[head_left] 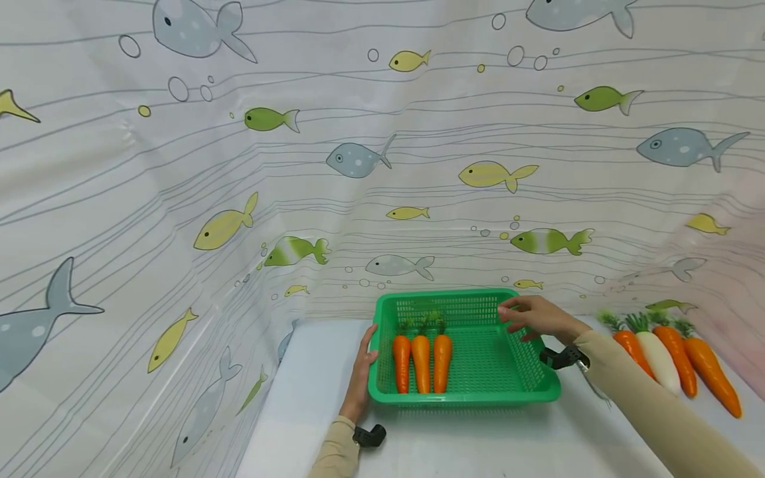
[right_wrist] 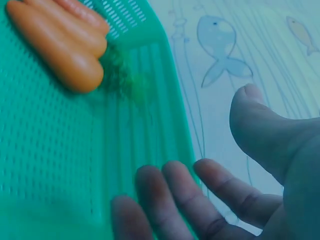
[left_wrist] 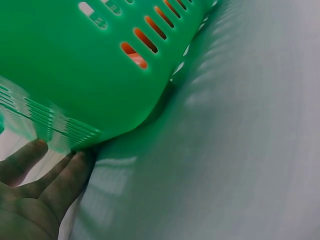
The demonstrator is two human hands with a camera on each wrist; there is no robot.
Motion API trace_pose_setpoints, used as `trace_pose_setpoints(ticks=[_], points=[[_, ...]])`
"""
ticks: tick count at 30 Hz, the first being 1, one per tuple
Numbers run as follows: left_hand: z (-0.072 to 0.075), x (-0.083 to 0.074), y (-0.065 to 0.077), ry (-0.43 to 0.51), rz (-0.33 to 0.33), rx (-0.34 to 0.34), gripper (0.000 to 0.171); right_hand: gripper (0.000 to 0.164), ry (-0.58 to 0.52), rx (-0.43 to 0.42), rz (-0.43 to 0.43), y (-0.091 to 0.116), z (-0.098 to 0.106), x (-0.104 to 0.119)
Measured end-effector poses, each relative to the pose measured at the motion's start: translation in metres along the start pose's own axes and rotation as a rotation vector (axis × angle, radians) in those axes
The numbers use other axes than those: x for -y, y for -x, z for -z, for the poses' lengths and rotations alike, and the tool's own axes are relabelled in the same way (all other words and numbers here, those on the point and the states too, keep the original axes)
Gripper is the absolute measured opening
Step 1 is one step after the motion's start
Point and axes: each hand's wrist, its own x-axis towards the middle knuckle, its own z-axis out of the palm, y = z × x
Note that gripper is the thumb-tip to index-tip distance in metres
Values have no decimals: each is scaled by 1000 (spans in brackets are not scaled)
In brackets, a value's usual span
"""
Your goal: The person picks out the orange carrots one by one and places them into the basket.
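Observation:
A green plastic basket (head_left: 484, 358) stands on the white table with three carrots (head_left: 421, 364) lying side by side in its left part, leafy ends toward the back. My left hand (head_left: 360, 375) touches the basket's left side from outside; in the left wrist view its extended fingers (left_wrist: 65, 180) rest against the slotted wall. Over the basket's back right corner hovers my right hand (head_left: 538, 315), holding nothing. The right wrist view shows its fingers (right_wrist: 155, 195) spread and relaxed above the rim, with the thumb (right_wrist: 250, 115) held apart.
Right of the basket lie several more vegetables: a white radish (head_left: 659, 362) among orange carrots (head_left: 711, 372), partly behind the right forearm. A sheet printed with fish (head_left: 400, 265) rises behind the table (head_left: 311, 372) and along both sides.

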Motion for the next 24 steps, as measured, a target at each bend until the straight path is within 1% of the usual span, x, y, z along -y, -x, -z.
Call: trace_pose_setpoints(ticks=[5,10,16,18,20,24], points=[[1,-2,-1,-18,-7,-6,58,66,33,-68,-4,14,15,-12],[1,-3,0,-15,2,-15,59,71,67,-149,-77,24,29,-30],[-1,0,0,5,18,-7,59,71,117,-216,-153,42,50,-52],[-1,0,1,22,26,-11,58,69,145,-226,-154,49,57,-58],[-2,0,1,29,28,-11,58,66,196,-241,-144,56,63,-65],[-1,0,2,32,26,-10,58,58,343,-282,-96,68,75,-79]])
